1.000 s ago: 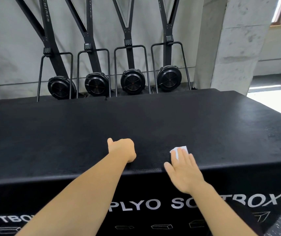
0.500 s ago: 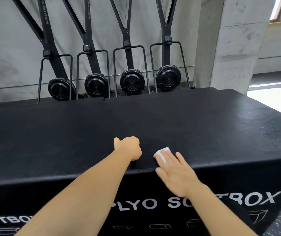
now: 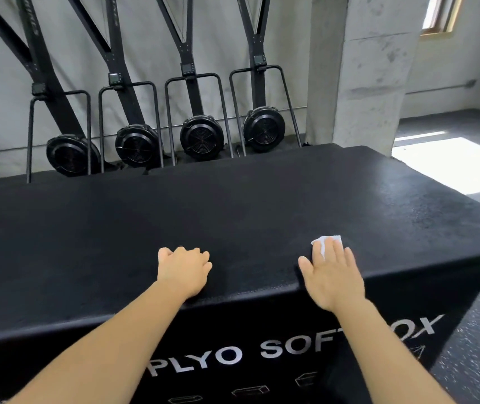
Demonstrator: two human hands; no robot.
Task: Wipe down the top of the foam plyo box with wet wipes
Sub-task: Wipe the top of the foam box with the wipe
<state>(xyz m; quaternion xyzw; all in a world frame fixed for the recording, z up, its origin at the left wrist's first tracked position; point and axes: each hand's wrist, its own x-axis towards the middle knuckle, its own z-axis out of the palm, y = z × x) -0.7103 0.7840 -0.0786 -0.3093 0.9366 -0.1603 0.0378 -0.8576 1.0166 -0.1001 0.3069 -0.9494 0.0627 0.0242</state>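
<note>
The black foam plyo box (image 3: 233, 205) fills the middle of the head view, its front face lettered "PLYO SOFT BOX". My right hand (image 3: 332, 275) lies flat near the box's front edge, right of centre, fingers straight, pressing a white wet wipe (image 3: 324, 243) onto the top. Only the wipe's far end shows past my fingertips. My left hand (image 3: 183, 269) rests on the top near the front edge, left of the right hand, fingers curled into a loose fist that holds nothing.
Several black ski-erg machines (image 3: 201, 138) stand against the grey wall behind the box. A concrete pillar (image 3: 364, 71) rises at the back right. Speckled rubber floor (image 3: 472, 360) lies to the right of the box, with a sunlit patch (image 3: 448, 164) farther back.
My right hand slid the wipe left toward the left hand, then back to the right along the front edge. The left hand stayed put as a fist.
</note>
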